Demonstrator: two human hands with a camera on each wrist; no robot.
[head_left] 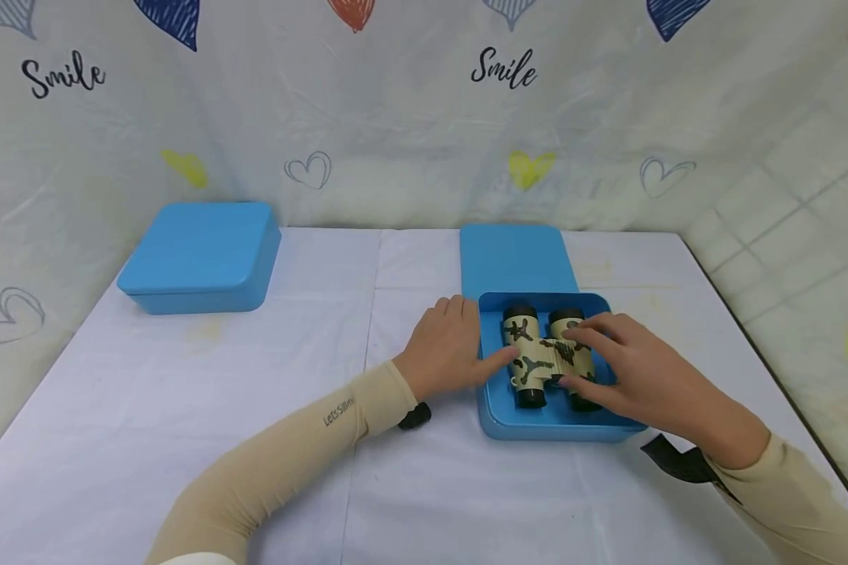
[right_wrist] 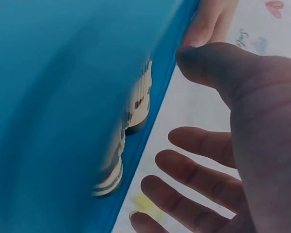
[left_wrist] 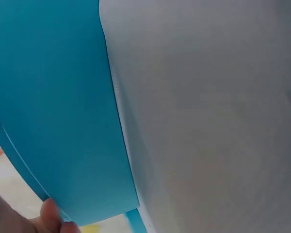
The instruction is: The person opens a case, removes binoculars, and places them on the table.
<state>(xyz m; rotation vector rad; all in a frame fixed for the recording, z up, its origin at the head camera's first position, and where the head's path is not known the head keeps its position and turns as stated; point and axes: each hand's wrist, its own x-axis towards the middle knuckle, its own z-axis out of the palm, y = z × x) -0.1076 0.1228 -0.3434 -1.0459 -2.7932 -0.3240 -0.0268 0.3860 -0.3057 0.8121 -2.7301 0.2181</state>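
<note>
Camouflage-patterned binoculars (head_left: 531, 349) lie in an open blue box (head_left: 561, 432) at the right of the table. My left hand (head_left: 444, 353) grips the box's left wall, its thumb reaching over the rim to the binoculars' left barrel. The left wrist view shows the fingertips (left_wrist: 49, 216) at the edge of the box's outer side. My right hand (head_left: 632, 369) hovers over the right barrel, thumb and fingers spread. In the right wrist view its fingers hold nothing, and the box wall partly hides the binoculars (right_wrist: 141, 102).
The box's blue lid (head_left: 516, 259) extends behind it toward the back. A closed blue box (head_left: 198, 255) stands at the far left of the white-covered table (head_left: 311, 314). A printed curtain (head_left: 396, 118) hangs along the back edge. Black straps (head_left: 678, 459) show at the wrists.
</note>
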